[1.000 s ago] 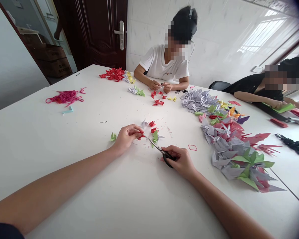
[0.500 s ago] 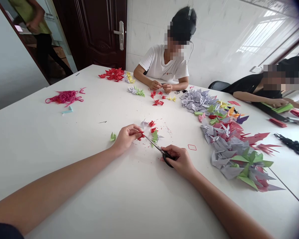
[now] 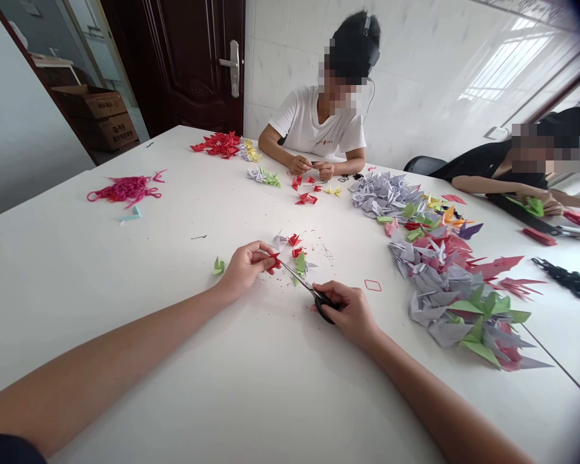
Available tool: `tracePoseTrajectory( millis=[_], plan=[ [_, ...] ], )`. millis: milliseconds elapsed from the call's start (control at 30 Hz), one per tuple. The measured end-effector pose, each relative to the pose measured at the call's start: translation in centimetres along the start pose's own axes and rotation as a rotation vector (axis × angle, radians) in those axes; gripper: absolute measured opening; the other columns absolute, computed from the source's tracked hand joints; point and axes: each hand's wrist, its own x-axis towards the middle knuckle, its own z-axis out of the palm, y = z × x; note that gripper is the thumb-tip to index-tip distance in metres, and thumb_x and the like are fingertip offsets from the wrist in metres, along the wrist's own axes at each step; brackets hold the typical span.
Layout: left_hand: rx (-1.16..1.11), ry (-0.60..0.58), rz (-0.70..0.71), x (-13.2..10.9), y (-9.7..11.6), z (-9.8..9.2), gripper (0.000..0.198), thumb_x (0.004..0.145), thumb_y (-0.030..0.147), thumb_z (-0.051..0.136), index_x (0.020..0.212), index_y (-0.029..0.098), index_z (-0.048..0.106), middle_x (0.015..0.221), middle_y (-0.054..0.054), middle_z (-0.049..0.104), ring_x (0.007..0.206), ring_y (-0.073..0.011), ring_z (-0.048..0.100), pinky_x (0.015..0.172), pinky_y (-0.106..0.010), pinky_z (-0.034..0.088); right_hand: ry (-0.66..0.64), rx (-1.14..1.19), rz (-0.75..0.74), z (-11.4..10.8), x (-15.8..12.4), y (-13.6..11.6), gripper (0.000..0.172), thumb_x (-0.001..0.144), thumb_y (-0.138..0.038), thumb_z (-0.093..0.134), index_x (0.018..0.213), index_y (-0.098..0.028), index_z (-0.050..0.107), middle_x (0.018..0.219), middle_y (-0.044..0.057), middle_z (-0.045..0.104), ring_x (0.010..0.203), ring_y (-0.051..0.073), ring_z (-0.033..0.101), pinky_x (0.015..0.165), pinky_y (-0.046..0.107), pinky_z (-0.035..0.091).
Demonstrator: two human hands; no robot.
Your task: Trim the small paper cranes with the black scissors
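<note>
My left hand (image 3: 244, 265) pinches a small red folded paper piece (image 3: 272, 261) just above the white table (image 3: 183, 335). My right hand (image 3: 350, 311) grips black-handled scissors (image 3: 309, 291), whose blade tips touch the red piece. Around the blades lie a few small folded pieces in red, grey and green (image 3: 297, 252), with tiny red paper scraps scattered on the table. A lone green folded piece (image 3: 218, 265) sits just left of my left hand. A small red paper loop (image 3: 373, 285) lies right of the scissors.
A long heap of grey, red and green folded paper (image 3: 444, 277) runs along the right. A pink strip bundle (image 3: 124, 188) lies far left. Across the table a person in a white shirt (image 3: 319, 125) handles small pieces; another person (image 3: 522, 174) works at the right.
My hands and the scissors have barely moved. The person at the right has shifted a green piece. Someone passed the doorway half a second ago and is gone.
</note>
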Motion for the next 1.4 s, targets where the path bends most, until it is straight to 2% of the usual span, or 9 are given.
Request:
tracePoseTrajectory(
  millis=[200, 467, 767, 833, 900, 967, 1167, 1333, 1400],
  plan=[
    [-0.036, -0.027, -0.014, -0.1, 0.2, 0.1, 0.034, 0.075, 0.045, 0.079, 0.089, 0.019, 0.062, 0.079, -0.006, 0.076, 0.068, -0.0164, 0.064, 0.072, -0.033, 0.050, 0.055, -0.030, -0.030, 0.2, -0.1, -0.1, 0.029, 0.072, -0.019, 0.060, 0.099, -0.019, 0.071, 0.077, 0.004, 0.078, 0.071, 0.021, 0.074, 0.061, 0.029, 0.056],
    [-0.018, -0.040, -0.025, -0.2, 0.4, 0.1, 0.032, 0.077, 0.044, 0.076, 0.089, 0.019, 0.060, 0.080, -0.006, 0.076, 0.067, -0.0164, 0.065, 0.072, -0.033, 0.049, 0.132, -0.120, -0.116, 0.5, -0.4, 0.0, 0.031, 0.075, -0.017, 0.056, 0.102, -0.021, 0.071, 0.077, 0.003, 0.078, 0.074, 0.020, 0.075, 0.068, 0.030, 0.059],
    [-0.027, -0.059, -0.011, -0.1, 0.1, 0.0, 0.030, 0.080, 0.043, 0.074, 0.090, 0.019, 0.060, 0.074, -0.004, 0.075, 0.066, -0.0174, 0.066, 0.073, -0.033, 0.049, 0.163, -0.196, -0.187, 0.7, -0.6, 0.2, 0.028, 0.079, -0.017, 0.055, 0.103, -0.022, 0.068, 0.080, 0.003, 0.077, 0.072, 0.018, 0.073, 0.065, 0.027, 0.057],
    [-0.041, -0.047, -0.018, -0.2, 0.1, -0.1, 0.029, 0.080, 0.042, 0.075, 0.087, 0.019, 0.059, 0.072, -0.004, 0.074, 0.065, -0.0172, 0.066, 0.072, -0.033, 0.049, 0.232, -0.169, -0.169, 0.4, -0.4, 0.4, 0.024, 0.081, -0.021, 0.057, 0.102, -0.021, 0.068, 0.075, 0.002, 0.075, 0.071, 0.019, 0.074, 0.060, 0.026, 0.054],
    [-0.051, -0.034, -0.026, -0.2, 0.2, -0.1, 0.030, 0.079, 0.042, 0.075, 0.084, 0.019, 0.057, 0.071, -0.004, 0.074, 0.064, -0.0169, 0.066, 0.072, -0.033, 0.049, 0.359, -0.142, -0.131, -0.1, 0.0, 0.7, 0.020, 0.083, -0.025, 0.058, 0.100, -0.020, 0.066, 0.067, 0.001, 0.070, 0.072, 0.021, 0.075, 0.055, 0.025, 0.051],
    [-0.058, -0.033, -0.021, -0.2, 0.3, -0.1, 0.031, 0.078, 0.043, 0.076, 0.083, 0.019, 0.056, 0.072, -0.004, 0.074, 0.065, -0.0172, 0.066, 0.072, -0.033, 0.049, 0.422, -0.149, -0.119, -0.5, 0.4, 1.0, 0.017, 0.083, -0.026, 0.060, 0.097, -0.019, 0.066, 0.065, 0.000, 0.066, 0.073, 0.020, 0.075, 0.057, 0.024, 0.051],
    [-0.041, -0.033, 0.011, -0.2, 0.3, 0.0, 0.035, 0.080, 0.047, 0.074, 0.090, 0.020, 0.056, 0.074, -0.004, 0.074, 0.068, -0.0165, 0.065, 0.075, -0.033, 0.049, 0.234, -0.129, -0.172, -0.3, 0.4, 0.8, 0.023, 0.080, -0.021, 0.060, 0.102, -0.020, 0.067, 0.072, 0.001, 0.068, 0.065, 0.016, 0.068, 0.056, 0.024, 0.049],
    [-0.030, -0.041, 0.015, -0.2, 0.1, 0.0, 0.036, 0.081, 0.049, 0.073, 0.093, 0.020, 0.056, 0.075, -0.004, 0.074, 0.069, -0.0168, 0.065, 0.075, -0.033, 0.049, 0.236, -0.199, -0.211, -0.3, 0.3, 0.3, 0.025, 0.076, -0.022, 0.068, 0.100, -0.021, 0.069, 0.069, -0.002, 0.063, 0.052, 0.010, 0.051, 0.055, 0.025, 0.047],
    [-0.023, -0.042, 0.015, -0.2, 0.1, -0.1, 0.035, 0.081, 0.049, 0.073, 0.093, 0.020, 0.056, 0.075, -0.004, 0.074, 0.069, -0.0166, 0.065, 0.075, -0.033, 0.049, 0.226, -0.199, -0.222, -0.3, 0.4, 0.4, 0.024, 0.075, -0.023, 0.069, 0.100, -0.021, 0.069, 0.069, -0.002, 0.063, 0.051, 0.009, 0.049, 0.054, 0.025, 0.046]
  ],
)
